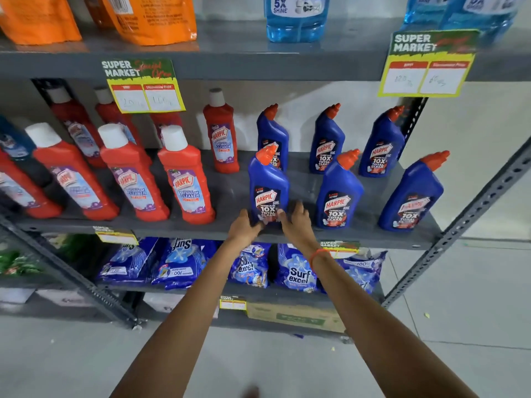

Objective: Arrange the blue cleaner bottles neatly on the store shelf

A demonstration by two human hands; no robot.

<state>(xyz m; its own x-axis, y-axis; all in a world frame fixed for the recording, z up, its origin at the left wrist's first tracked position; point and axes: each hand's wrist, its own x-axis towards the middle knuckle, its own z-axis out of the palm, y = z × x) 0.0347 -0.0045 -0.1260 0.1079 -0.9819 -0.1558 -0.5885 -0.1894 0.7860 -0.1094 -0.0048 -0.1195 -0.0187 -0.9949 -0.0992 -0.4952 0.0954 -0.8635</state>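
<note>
Six blue bottles (268, 185) on the middle shelf (230, 193), I count: three at the front edge, three behind, all upright with red caps. To their left, red bottles (184, 179) with white caps: I make out four in front and at least four behind, though price tags (143, 86) hide part of the back row. Two tags hang from the shelf above, and I see five or so blue pouches (297, 271) lying on the shelf below.

Now the hands. Both are at the base of the front-left blue bottle. My left hand (244, 226) cups its lower left side, fingers half curled. My right hand (296, 218) presses the lower right side, fingers spread loosely, a red band (317, 255) on the wrist. The bottle stands on the shelf between both palms, so I'm gripping it from either side.
</note>
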